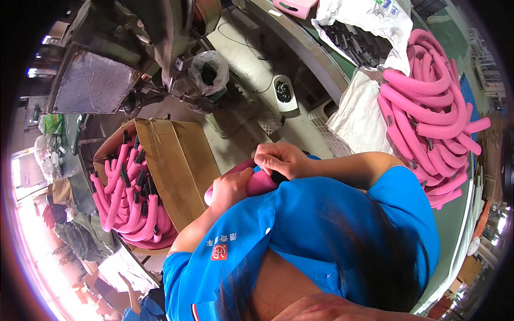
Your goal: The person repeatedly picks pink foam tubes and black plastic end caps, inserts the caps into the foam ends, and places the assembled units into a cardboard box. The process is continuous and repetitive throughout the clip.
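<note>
Close against the front of my blue shirt, a pink foam tube is held between my two hands. My left hand wraps around the tube, whose pale pink end sticks out beside the wrist. Just to the right and a little farther out, my right hand is closed, thumb against the curled fingers, at the other stretch of the tube. Something dark shows under its fingers; what it is, I cannot make out. Part of the tube is hidden behind the hands.
An open cardboard box at left holds pink tubes with black ends. More pink tubes lie piled on the right-hand table, beside a white sack of black pieces. Ahead are a machine, a bag-lined bin and a white basket.
</note>
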Motion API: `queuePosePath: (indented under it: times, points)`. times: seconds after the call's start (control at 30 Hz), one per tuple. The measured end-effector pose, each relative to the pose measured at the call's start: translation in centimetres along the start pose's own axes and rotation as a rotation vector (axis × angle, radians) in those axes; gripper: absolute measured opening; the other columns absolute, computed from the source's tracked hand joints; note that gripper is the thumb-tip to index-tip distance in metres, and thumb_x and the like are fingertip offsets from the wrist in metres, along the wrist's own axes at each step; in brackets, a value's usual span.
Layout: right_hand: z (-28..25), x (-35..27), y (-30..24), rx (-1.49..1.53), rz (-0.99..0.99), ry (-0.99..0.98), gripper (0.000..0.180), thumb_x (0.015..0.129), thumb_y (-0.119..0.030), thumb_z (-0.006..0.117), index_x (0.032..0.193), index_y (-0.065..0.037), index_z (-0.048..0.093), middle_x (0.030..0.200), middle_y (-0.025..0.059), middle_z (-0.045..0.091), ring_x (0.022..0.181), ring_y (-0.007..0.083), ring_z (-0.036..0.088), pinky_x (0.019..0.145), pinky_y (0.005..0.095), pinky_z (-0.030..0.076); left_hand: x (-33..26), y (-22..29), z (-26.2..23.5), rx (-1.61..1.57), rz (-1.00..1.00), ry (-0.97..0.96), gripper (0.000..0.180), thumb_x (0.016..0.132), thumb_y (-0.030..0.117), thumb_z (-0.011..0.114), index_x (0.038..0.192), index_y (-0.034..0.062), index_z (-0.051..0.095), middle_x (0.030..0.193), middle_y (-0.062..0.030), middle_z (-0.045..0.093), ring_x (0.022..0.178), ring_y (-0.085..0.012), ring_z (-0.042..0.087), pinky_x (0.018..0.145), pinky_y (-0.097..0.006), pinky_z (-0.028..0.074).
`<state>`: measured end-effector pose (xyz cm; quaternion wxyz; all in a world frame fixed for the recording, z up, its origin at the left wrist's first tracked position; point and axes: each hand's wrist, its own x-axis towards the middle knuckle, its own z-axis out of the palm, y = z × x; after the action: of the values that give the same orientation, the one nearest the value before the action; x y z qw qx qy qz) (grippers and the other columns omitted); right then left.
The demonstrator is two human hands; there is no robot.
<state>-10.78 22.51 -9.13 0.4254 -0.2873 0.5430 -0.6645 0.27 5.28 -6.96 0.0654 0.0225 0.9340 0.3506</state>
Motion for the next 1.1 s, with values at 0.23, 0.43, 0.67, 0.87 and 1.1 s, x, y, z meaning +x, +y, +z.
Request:
queuePosePath:
  times: [0.23,0.43,0.67,0.87,1.1]
  points:
    - [-3.9,2.9,-0.6,0.394,-0.257,0.666,0.043,0.098,-0.042,0.043,0.109,-0.001,0.048,0.102,0.008,0.052,0.095,0.015,0.05,0.088,0.0298,0.04,1.2,-1.1,2.5,-0.474,-0.238,0.801,0.034,0.069,0.01,0.075,0.099,0.0055,0.06,0.083,-0.0063,0.063,0.071,-0.021,0.063,0.063,-0.032,0.051]
    - [-8.4,-1.0,5.3,0.463,-0.012,0.686,0.049,0.088,-0.023,0.063,0.124,0.001,0.041,0.111,0.0118,0.049,0.11,0.0236,0.048,0.102,0.0363,0.034,-2.6,-8.2,1.4,-1.636,-0.163,0.971,0.026,0.077,0.006,0.053,0.102,0.012,0.047,0.079,-0.0022,0.05,0.071,-0.0157,0.049,0.073,-0.033,0.046]
    - [-4.6,-0.8,1.8,0.454,-0.132,-0.101,0.025,0.067,-0.005,0.075,0.087,-0.006,0.06,0.079,0.0046,0.061,0.078,0.0156,0.06,0.071,0.0303,0.048,3.5,-12.0,8.0,-1.18,-0.713,0.515,0.047,0.088,0.029,0.056,0.128,0.0113,0.039,0.112,-0.0093,0.054,0.1,-0.0232,0.055,0.089,-0.039,0.044]
    - [-3.4,-2.7,4.5,-0.086,-0.186,-0.099,0.025,0.071,-0.02,0.076,0.081,-0.003,0.06,0.072,0.0068,0.062,0.069,0.0153,0.06,0.064,0.0316,0.048,13.9,8.6,-4.1,-0.976,0.513,0.389,0.097,0.08,0.023,0.072,0.146,0.0169,0.002,0.13,-0.0194,0.044,0.114,-0.0287,0.052,0.09,-0.042,0.047]
    - [-3.0,-4.4,3.7,-0.188,-0.247,0.034,0.026,0.072,-0.018,0.075,0.087,-0.004,0.06,0.076,0.0053,0.064,0.074,0.0154,0.062,0.066,0.0333,0.048,14.3,14.6,-4.2,-0.626,0.219,0.264,0.05,0.077,0.001,0.068,0.117,0.0088,0.039,0.098,-0.0074,0.049,0.082,-0.0156,0.05,0.073,-0.03,0.046]
